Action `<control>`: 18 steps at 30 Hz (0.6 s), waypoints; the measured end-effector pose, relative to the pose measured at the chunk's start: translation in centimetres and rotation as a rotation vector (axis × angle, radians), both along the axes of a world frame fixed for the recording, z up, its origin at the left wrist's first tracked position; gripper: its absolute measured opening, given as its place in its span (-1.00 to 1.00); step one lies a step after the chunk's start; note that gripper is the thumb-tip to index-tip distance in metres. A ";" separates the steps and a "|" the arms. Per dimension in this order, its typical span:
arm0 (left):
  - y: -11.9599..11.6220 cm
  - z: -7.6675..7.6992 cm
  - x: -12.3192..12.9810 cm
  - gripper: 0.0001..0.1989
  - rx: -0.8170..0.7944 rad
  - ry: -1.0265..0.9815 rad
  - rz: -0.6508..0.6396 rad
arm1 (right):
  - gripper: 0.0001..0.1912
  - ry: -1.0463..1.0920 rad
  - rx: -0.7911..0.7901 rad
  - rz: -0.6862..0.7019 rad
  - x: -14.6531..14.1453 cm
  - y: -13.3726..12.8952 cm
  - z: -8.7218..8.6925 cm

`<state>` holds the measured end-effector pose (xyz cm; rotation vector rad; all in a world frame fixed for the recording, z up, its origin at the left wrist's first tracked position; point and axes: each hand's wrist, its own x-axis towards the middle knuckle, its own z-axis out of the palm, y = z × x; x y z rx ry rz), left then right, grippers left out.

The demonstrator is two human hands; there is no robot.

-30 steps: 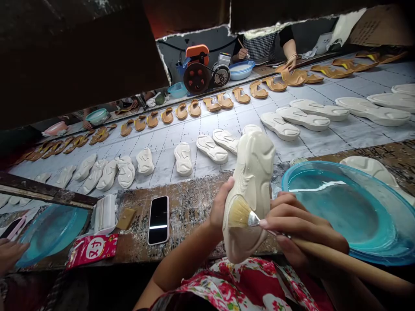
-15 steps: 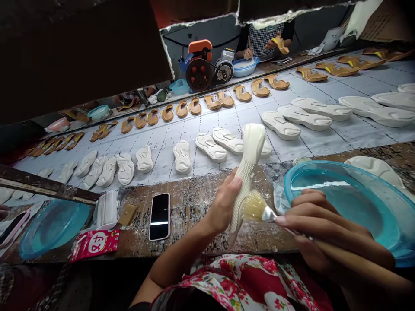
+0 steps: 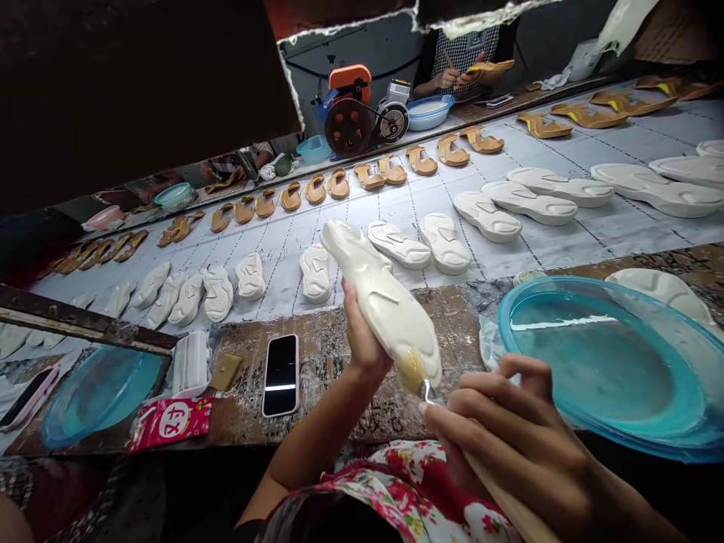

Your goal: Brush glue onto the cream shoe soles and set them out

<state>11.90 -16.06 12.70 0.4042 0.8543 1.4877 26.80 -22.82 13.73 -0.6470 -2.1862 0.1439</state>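
My left hand holds a white shoe sole from below, tilted above the bench, with its contoured face up. My right hand grips the wooden handle of a brush. The pale bristles touch the near end of the sole. A blue basin with liquid stands to the right, partly behind my right hand. Beyond the held sole, more white soles lie on the white belt.
A phone, a red packet and another blue basin lie left on the bench. Brown shoe parts line the belt's far side. Across it are a machine and a person's hands. A dark panel hangs upper left.
The held sole has turned from edge-on to face up and tilted left. The brush has moved left and down onto its near end. The person across has brought both hands together.
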 end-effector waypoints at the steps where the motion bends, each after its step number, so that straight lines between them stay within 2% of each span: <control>1: 0.1 0.0 -0.2 -0.35 -0.027 -0.070 -0.016 | -0.81 -0.002 -0.010 0.006 0.0 0.0 -0.1; 4: 0.2 -0.1 -0.7 -0.25 -0.066 -0.225 -0.233 | -0.82 0.068 0.018 0.011 0.2 0.4 -0.2; 6: 0.2 -0.2 -0.8 -0.20 -0.054 -0.281 -0.432 | -0.84 0.178 0.021 -0.037 0.4 0.7 -0.4; 8: 0.1 0.0 -0.7 -0.18 -0.082 -0.298 -0.557 | -0.84 0.278 0.007 -0.062 0.6 0.9 -0.7; 11: 0.1 0.8 -0.2 -0.26 -0.210 -0.237 -0.615 | -0.82 0.360 -0.007 -0.032 0.5 1.0 -1.3; 14: 0.2 1.3 -0.1 -0.36 -0.325 -0.160 -0.599 | -0.82 0.379 -0.059 0.005 0.6 0.8 -1.2; 17: 0.1 1.2 -0.3 -0.28 -0.345 -0.183 -0.542 | -0.88 0.386 -0.136 0.043 1.1 0.7 -0.9; 18: 0.0 1.1 -0.3 -0.23 -0.338 -0.201 -0.529 | -0.88 0.414 -0.151 0.011 1.3 0.9 -0.9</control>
